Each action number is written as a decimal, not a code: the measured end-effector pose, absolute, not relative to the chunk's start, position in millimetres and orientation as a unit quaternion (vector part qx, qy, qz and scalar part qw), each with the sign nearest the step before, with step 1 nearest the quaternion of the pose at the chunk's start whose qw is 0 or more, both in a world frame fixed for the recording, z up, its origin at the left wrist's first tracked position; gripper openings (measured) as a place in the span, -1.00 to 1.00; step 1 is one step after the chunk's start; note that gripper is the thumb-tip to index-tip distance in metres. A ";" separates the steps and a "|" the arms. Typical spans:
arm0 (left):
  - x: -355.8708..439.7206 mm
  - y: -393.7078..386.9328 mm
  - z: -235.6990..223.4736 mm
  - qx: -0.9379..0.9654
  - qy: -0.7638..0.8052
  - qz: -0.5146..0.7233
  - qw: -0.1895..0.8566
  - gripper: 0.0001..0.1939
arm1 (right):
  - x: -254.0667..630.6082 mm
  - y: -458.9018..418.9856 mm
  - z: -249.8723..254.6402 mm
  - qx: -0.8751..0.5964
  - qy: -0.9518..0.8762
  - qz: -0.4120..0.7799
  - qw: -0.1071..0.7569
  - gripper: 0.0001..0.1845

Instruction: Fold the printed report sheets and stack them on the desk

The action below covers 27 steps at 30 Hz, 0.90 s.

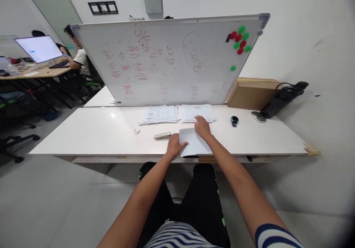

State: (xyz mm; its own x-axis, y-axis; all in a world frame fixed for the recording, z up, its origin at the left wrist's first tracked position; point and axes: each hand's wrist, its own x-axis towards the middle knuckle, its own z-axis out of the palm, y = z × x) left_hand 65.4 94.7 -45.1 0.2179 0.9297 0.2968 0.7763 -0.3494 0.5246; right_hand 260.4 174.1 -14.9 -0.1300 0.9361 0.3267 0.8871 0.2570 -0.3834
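Stapler [162, 135]: near the worktop's [83, 129] front edge, just left of the left hand. Left hand [174, 145]: fingers flat, pressing the sheet's left edge. Paper sheet [194, 144]: at front edge, between both hands. Right hand [203, 127]: open, flat on the sheet's far corner.

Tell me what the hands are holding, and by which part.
Both hands are on a white sheet of paper lying on the table: the left hand at its left edge, the right hand at its far edge. Neither lifts it.

Matt white paper sheet [194, 144] on smooth, seemingly laminate glossy table [97, 129].
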 end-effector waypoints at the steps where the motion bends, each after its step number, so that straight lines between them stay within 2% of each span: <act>1: 66.5 95.3 -46.9 0.759 0.570 0.290 0.121 -0.57 | 257.9 188.6 -19.4 -0.612 -0.762 0.032 0.211 -0.50; 5: 69.2 96.9 -52.9 0.742 0.600 0.282 0.093 -0.65 | 257.1 219.2 -37.9 -0.614 -0.785 -0.011 0.077 -0.38; 8: 69.2 97.1 -54.7 0.740 0.606 0.278 0.088 -0.75 | 262.5 219.5 -44.5 -0.588 -0.808 -0.024 0.038 -0.40; 15: 67.2 97.1 -54.0 0.744 0.598 0.283 0.090 -0.79 | 271.0 211.6 -30.3 -0.614 -0.787 -0.025 0.056 -0.60; 20: 64.9 95.5 -53.2 0.735 0.601 0.294 0.114 -0.79 | 274.7 214.3 -15.7 -0.678 -0.725 -0.023 0.122 -0.65; 24: 64.2 91.8 -49.1 0.709 0.611 0.314 0.161 -0.80 | 279.6 211.1 -13.2 -0.678 -0.716 0.001 0.168 -0.72; 27: 63.1 89.9 -41.4 0.662 0.625 0.340 0.236 -0.77 | 282.2 209.7 -15.3 -0.667 -0.710 0.063 0.217 -0.81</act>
